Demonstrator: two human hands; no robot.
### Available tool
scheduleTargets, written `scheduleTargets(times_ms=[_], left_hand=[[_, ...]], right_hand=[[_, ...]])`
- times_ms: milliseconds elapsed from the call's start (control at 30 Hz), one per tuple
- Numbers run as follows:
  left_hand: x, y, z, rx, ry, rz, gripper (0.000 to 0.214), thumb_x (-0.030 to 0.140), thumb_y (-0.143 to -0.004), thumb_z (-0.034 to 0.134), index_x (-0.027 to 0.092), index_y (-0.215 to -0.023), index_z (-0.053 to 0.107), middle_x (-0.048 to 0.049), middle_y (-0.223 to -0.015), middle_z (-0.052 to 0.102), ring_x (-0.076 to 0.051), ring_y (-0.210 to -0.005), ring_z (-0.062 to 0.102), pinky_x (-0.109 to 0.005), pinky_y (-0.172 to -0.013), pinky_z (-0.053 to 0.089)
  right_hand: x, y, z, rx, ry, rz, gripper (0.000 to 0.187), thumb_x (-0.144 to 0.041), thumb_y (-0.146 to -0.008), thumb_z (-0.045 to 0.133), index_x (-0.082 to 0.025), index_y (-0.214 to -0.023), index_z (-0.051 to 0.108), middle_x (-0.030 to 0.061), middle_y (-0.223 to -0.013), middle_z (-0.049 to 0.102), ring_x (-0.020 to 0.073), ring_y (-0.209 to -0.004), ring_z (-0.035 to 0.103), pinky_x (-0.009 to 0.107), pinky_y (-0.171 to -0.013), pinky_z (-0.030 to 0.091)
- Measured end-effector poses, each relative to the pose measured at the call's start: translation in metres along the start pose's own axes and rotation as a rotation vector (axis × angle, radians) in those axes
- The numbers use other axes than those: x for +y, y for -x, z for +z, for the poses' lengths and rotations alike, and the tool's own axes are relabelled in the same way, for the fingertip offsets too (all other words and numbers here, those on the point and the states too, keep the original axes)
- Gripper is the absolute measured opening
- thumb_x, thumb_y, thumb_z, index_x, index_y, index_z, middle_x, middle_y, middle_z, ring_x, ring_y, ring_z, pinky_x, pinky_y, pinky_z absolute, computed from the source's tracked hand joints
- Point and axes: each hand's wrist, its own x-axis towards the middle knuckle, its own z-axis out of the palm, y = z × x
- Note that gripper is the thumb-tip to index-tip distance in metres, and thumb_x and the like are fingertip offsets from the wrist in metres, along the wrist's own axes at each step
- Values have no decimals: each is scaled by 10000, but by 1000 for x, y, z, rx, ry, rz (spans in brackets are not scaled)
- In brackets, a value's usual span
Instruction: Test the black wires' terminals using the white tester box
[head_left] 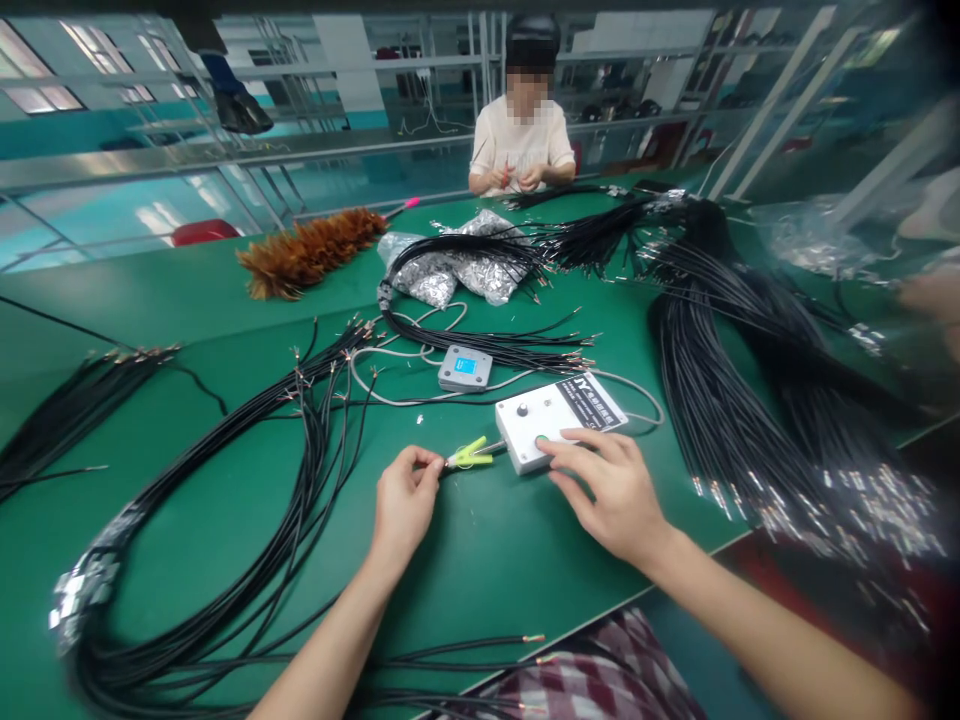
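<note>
My left hand (407, 497) is closed in a pinch at the tip of a yellow-green clip-like piece (471, 453). A black cable (330, 607) runs up behind the wrist toward this hand; its end is mostly hidden by the fingers. The clip-like piece sits on a thin shaft from a white control box (519, 418) with a black knob, a switch and a black label. My right hand (604, 490) lies over the box's near right side, fingers apart, one fingertip touching the green button (541, 441). It holds nothing.
Bundles of black cables (225, 480) curve over the left; more (720, 400) hang off the right edge. A grey box with a blue screen (465, 368), bags of metal parts (491, 265) and a feather duster (315, 253) lie behind. A co-worker (523, 135) sits opposite.
</note>
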Motion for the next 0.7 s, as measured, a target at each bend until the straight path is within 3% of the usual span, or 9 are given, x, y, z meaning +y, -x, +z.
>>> scheduleTargets(times_ms=[200, 367, 467, 567, 700], left_hand=[[0, -1, -22, 42, 16, -38, 268, 412, -640, 656, 178, -670, 529, 74, -469, 443, -67, -387, 351, -183, -408, 209], [16, 15, -28, 1, 65, -52, 279, 412, -670, 658, 165, -693, 529, 67, -518, 462, -62, -428, 377, -178, -433, 260], [27, 32, -23, -70, 81, -58, 286, 417, -704, 664, 160, -714, 538, 67, -511, 454, -66, -443, 378, -178, -441, 265], [34, 48, -16, -168, 94, -69, 302, 440, -736, 658, 163, -727, 539, 71, -497, 430, -70, -443, 362, -181, -436, 255], [37, 62, -12, -259, 111, -88, 323, 464, -753, 654, 167, -726, 530, 73, -521, 415, -67, -444, 342, -182, -428, 246]], right_hand=[[8, 1, 7, 79, 27, -16, 77, -170, -919, 596, -230, -949, 635, -12, -1030, 759, 219, -961, 634, 403, -878, 356], [5, -1, 3, 88, -24, -19, 93, -156, -911, 602, -234, -949, 636, 1, -1044, 755, 225, -962, 628, 414, -894, 364], [-14, -6, 5, 85, -111, -31, 118, -166, -907, 614, -230, -1001, 645, 21, -1074, 741, 219, -1006, 625, 394, -906, 381], [-41, -12, 17, -13, -271, -22, 132, -260, -892, 660, -207, -1013, 658, 27, -1022, 743, 188, -934, 654, 332, -832, 413], [-62, -16, 34, -85, -387, 21, 120, -284, -918, 625, -204, -851, 685, -5, -838, 749, 157, -770, 665, 298, -718, 390]])
